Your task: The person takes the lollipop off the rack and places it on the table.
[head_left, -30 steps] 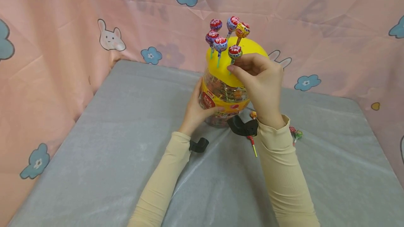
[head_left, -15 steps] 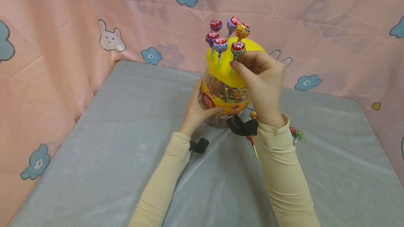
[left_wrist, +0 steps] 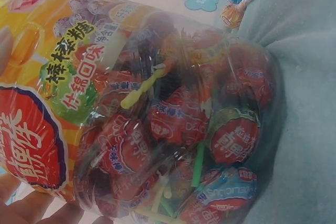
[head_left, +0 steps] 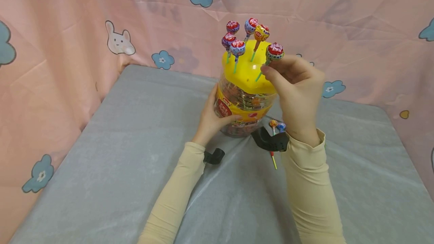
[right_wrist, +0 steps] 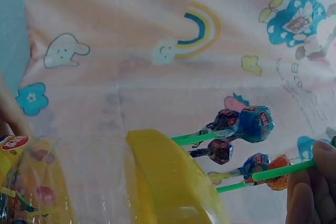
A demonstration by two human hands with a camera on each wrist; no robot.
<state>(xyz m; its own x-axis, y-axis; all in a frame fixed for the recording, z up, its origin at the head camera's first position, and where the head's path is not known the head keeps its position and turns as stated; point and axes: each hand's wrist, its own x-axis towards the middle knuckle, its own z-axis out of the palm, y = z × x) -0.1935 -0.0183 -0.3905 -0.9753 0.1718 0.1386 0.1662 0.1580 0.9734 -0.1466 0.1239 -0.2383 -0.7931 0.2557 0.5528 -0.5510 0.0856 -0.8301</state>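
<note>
A clear plastic candy jar (head_left: 244,115) with a yellow label stands on the table, full of wrapped lollipops (left_wrist: 178,119). My left hand (head_left: 211,119) grips its left side, thumb across the front. Several lollipops (head_left: 237,48) stand upright by their sticks in the domed yellow lid (head_left: 242,76). Above the lid's right side, my right hand (head_left: 300,93) pinches a lollipop with a red and green wrapper (head_left: 275,51) between thumb and fingers. Its green stick (right_wrist: 283,170) slants down toward the lid; in the right wrist view the stick's end shows bare, apart from the yellow plastic.
Right of the jar, an orange-wrapped lollipop (head_left: 273,123) and a blue one (head_left: 281,126) lie on the grey cloth (head_left: 152,123), partly behind the right wrist's black camera mount (head_left: 271,140). A pink patterned curtain (head_left: 169,18) hangs behind the table.
My right hand has moved right with the pinched lollipop, from the lid's front to its right side, and the stick slants more. Left hand and jar have stayed put.
</note>
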